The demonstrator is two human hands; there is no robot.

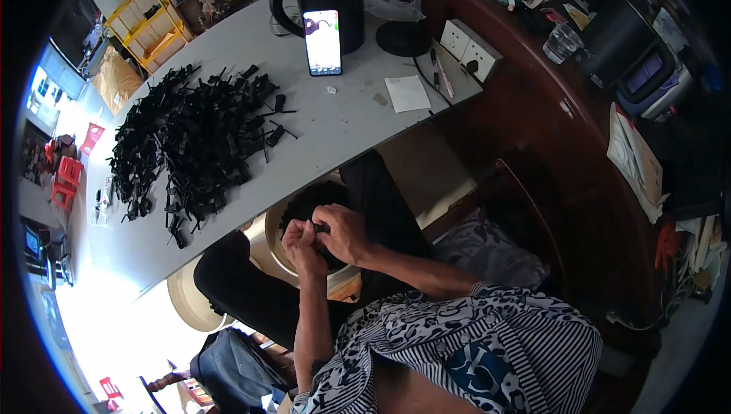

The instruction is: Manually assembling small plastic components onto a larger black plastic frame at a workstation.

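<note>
Both my hands are close together above a pale bucket (272,240) between my knees, below the table edge. My left hand (302,246) has its fingers closed in a pinch against my right. Curled round a small black plastic piece (323,228) is my right hand (344,233); the piece is mostly hidden by the fingers. Dark contents (304,207) show in the bucket behind my hands, too dim to make out singly. On the table's left part lies a large heap of small black plastic parts (202,136) with thin prongs, several strayed along its right edge.
On the grey table (320,128) a lit phone (323,42) leans against a black kettle (346,3). Right of it are a round black base (403,38), a white paper slip (407,94), pens (442,75) and a socket block (470,50). A second pale bucket (190,296) stands lower left.
</note>
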